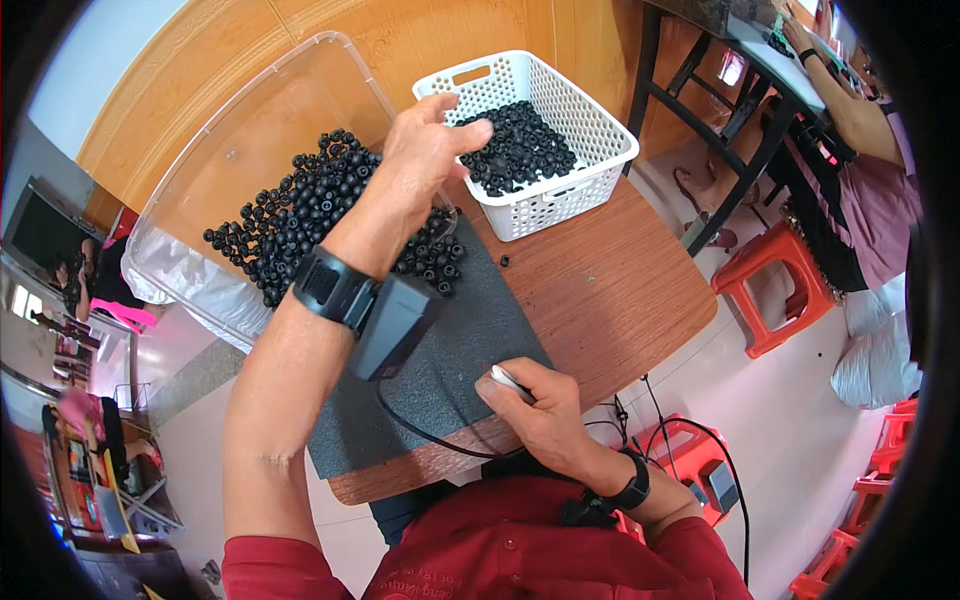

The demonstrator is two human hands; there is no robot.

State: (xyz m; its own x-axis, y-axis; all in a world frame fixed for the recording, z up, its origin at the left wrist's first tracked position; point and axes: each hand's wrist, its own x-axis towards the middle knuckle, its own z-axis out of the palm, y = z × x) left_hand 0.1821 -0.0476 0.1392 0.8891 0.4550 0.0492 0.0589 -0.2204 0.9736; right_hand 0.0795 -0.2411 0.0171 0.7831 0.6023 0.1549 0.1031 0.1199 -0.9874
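Note:
My left hand (pixel 428 145) reaches across the small black ring-shaped parts (pixel 315 205) to the near-left side of a white perforated basket (pixel 590 185). Its thumb and fingers are spread apart, and I see nothing held in them. Inside the basket lies a layer of similar small black pieces (pixel 520 150). Low over the front of the table, my right hand (pixel 545 415) is closed around a slim white object (pixel 512 384). Only a short piece of it shows, so its kind cannot be told.
A clear plastic bin (pixel 170 215) leans at the left, with black parts spilling from it onto a dark grey mat (pixel 450 350). The wooden table (pixel 620 270) carries one stray part (pixel 504 261). Red stools (pixel 770 285) and a seated person (pixel 850 200) are at the right. A black cable (pixel 440 441) crosses the mat.

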